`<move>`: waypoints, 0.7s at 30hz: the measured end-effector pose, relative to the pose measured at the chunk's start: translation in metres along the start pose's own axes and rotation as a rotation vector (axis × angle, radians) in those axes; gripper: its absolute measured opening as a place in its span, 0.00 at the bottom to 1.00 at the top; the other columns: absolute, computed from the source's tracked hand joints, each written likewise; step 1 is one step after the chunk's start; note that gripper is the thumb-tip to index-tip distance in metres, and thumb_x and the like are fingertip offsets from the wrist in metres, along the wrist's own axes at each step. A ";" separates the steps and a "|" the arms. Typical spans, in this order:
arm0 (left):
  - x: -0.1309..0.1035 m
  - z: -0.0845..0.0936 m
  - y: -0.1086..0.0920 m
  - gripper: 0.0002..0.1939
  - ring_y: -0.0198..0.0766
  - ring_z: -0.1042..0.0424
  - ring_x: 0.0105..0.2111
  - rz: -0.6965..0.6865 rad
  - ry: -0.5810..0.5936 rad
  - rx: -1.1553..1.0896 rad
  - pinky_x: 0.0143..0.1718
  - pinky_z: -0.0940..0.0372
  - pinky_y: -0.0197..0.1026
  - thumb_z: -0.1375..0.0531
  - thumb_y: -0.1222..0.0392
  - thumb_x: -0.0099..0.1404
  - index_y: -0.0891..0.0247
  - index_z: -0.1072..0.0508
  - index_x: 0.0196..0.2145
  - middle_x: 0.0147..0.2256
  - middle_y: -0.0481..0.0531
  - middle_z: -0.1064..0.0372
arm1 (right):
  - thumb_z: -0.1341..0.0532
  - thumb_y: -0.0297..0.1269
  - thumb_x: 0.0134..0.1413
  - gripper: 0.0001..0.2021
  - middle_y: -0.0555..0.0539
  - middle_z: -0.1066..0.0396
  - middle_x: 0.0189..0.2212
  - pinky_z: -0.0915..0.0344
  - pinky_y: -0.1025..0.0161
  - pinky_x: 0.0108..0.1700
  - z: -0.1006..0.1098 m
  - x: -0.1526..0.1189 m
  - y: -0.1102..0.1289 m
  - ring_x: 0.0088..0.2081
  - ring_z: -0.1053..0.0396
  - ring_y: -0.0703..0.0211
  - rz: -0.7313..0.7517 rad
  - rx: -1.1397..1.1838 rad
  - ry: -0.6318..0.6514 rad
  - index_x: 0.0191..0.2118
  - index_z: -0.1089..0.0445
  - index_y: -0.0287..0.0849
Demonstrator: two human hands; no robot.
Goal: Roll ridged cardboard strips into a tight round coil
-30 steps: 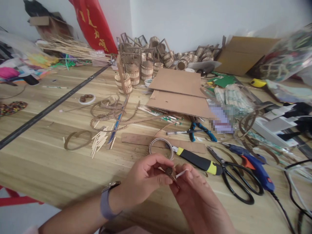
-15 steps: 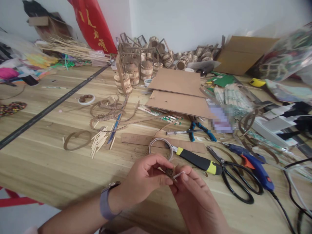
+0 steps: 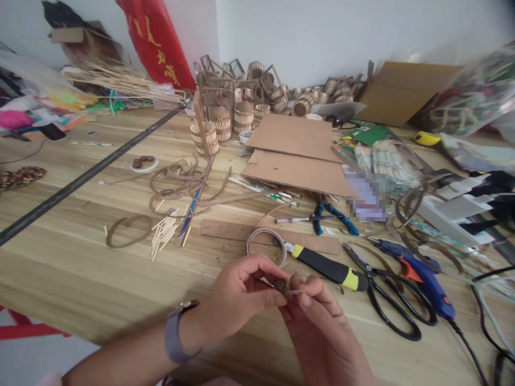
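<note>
Near the front edge of the wooden table, my left hand [image 3: 241, 292], with a watch on its wrist, pinches a small dark brown piece [image 3: 279, 285] between thumb and fingers. My right hand [image 3: 325, 316] meets it from the right, its thumb and forefinger closed on a thin pale strip [image 3: 295, 292] whose tip touches the brown piece. Fingers partly cover both items. Just beyond the hands lie a tape ring [image 3: 265, 231] and a black and yellow cutter [image 3: 322, 264].
Black scissors [image 3: 392, 300] and a blue glue gun [image 3: 426, 279] lie at the right. Farther back are blue-handled pliers [image 3: 340, 219], cardboard sheets [image 3: 298, 169] and small slatted buckets [image 3: 205, 140]. Short sticks [image 3: 164, 233] lie left of the tape ring.
The pale strip and the right fingertips have shifted slightly, and the strip now lies flatter against the brown piece. The whole view has moved a little.
</note>
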State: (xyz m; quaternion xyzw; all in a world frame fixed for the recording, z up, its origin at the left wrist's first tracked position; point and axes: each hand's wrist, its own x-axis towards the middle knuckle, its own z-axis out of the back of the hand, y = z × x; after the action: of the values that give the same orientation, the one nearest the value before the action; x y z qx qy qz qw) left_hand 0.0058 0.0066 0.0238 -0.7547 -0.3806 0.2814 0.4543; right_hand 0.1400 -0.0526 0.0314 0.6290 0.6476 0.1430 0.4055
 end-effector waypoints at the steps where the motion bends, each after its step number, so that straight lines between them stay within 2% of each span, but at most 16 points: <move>1: 0.000 0.000 0.000 0.09 0.33 0.29 0.33 0.005 0.007 -0.005 0.36 0.33 0.34 0.30 0.62 0.58 0.62 0.23 0.37 0.33 0.48 0.28 | 0.26 0.40 0.40 0.09 0.55 0.33 0.27 0.37 0.67 0.36 -0.001 0.000 0.000 0.31 0.36 0.65 -0.002 0.011 -0.013 0.25 0.26 0.48; 5: -0.002 -0.001 0.000 0.08 0.34 0.28 0.34 0.009 0.023 0.016 0.37 0.32 0.37 0.32 0.61 0.60 0.63 0.23 0.38 0.35 0.49 0.28 | 0.26 0.40 0.41 0.09 0.56 0.31 0.26 0.37 0.68 0.37 -0.003 0.000 0.000 0.31 0.34 0.66 -0.041 0.043 -0.018 0.26 0.26 0.48; 12: -0.004 -0.001 -0.005 0.06 0.34 0.29 0.35 -0.061 0.030 0.220 0.37 0.35 0.33 0.34 0.66 0.60 0.63 0.22 0.37 0.35 0.49 0.28 | 0.26 0.42 0.41 0.10 0.53 0.29 0.25 0.35 0.68 0.36 -0.005 0.003 -0.002 0.30 0.33 0.64 -0.092 0.050 -0.048 0.27 0.25 0.45; 18: -0.004 0.003 -0.003 0.06 0.34 0.28 0.35 -0.112 0.027 0.284 0.38 0.34 0.34 0.34 0.68 0.60 0.62 0.22 0.37 0.34 0.48 0.27 | 0.24 0.44 0.36 0.12 0.53 0.29 0.23 0.36 0.70 0.31 0.004 0.008 -0.012 0.27 0.35 0.66 0.023 -0.084 -0.109 0.26 0.24 0.47; 21: -0.004 0.002 -0.003 0.07 0.33 0.28 0.35 -0.142 0.028 0.301 0.37 0.34 0.33 0.34 0.69 0.60 0.62 0.22 0.37 0.34 0.48 0.27 | 0.25 0.47 0.37 0.12 0.52 0.28 0.26 0.34 0.70 0.32 0.008 0.009 -0.014 0.29 0.33 0.65 0.107 -0.182 -0.144 0.28 0.23 0.49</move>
State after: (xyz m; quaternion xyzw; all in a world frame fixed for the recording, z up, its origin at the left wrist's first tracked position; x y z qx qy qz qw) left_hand 0.0006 0.0054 0.0261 -0.6532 -0.3805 0.2918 0.5860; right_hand 0.1368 -0.0493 0.0139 0.6320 0.5667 0.1770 0.4981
